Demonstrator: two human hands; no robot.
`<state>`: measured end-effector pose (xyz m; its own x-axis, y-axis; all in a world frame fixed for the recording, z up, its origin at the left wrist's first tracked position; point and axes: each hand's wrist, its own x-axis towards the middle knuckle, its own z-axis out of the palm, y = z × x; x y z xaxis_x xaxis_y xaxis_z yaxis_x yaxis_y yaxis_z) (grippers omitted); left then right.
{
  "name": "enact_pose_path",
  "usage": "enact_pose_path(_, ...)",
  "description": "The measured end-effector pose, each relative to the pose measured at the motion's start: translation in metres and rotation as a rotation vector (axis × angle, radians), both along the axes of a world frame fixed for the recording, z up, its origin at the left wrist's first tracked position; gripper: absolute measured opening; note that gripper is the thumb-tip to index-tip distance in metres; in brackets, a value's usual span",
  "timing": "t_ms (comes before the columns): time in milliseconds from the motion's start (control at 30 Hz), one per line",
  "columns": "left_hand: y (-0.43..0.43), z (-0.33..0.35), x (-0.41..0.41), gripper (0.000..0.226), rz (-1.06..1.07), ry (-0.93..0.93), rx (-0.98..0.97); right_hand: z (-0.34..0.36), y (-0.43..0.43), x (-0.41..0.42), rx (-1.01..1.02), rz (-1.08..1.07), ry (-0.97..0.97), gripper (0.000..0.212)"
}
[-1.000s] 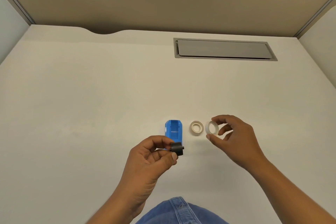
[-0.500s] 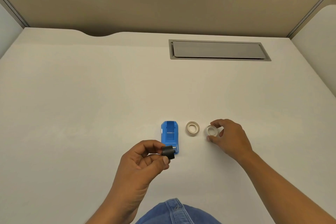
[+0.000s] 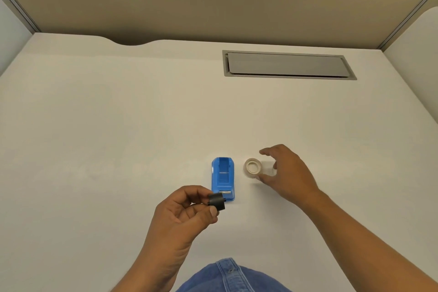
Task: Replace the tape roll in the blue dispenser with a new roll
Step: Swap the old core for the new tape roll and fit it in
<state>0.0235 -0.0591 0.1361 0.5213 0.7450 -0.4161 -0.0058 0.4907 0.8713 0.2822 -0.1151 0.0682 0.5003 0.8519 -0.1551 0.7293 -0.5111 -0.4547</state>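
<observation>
The blue tape dispenser (image 3: 222, 178) lies on the white desk (image 3: 118, 137) with its roll bay bare. My left hand (image 3: 182, 216) hovers just in front of it, pinching the black spool core (image 3: 216, 202) between thumb and fingers. To the right of the dispenser a whitish tape roll (image 3: 252, 167) lies flat. A faint clear ring (image 3: 269, 170) sits right behind it, partly covered by my right hand (image 3: 286, 173). That hand's thumb and forefinger are spread on either side of the rolls, with no firm grip visible.
A grey cable hatch (image 3: 288, 65) is set into the desk at the back right. Beige partition walls close the desk at the back and sides. A denim shirt (image 3: 230, 277) shows at the bottom edge.
My right hand set the clear ring down on the desk beside the whitish roll, let go, and now reaches left with fingers spread around the rolls. My left hand still holds the black core.
</observation>
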Motion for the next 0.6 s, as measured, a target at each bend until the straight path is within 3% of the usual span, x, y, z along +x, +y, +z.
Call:
enact_pose_path(167, -0.001, 0.004, 0.0, 0.032, -0.008, -0.019, 0.013, -0.003, 0.019, -0.012, -0.161, 0.102, -0.015, 0.068)
enact_pose_path(333, 0.0, 0.005, -0.003, 0.027, 0.016, -0.012, 0.016, -0.011, 0.026, -0.01, -0.193, 0.116, -0.032, 0.057)
enact_pose_path(500, 0.0, 0.006, -0.007, 0.025, 0.033, -0.008, 0.03, -0.004, 0.02, -0.008, -0.076, 0.037, 0.014, 0.049)
enact_pose_path(600, 0.001, 0.007, -0.01, 0.032, 0.036, 0.009, 0.046, 0.011, 0.011, -0.015, 0.074, -0.068, 0.174, 0.048)
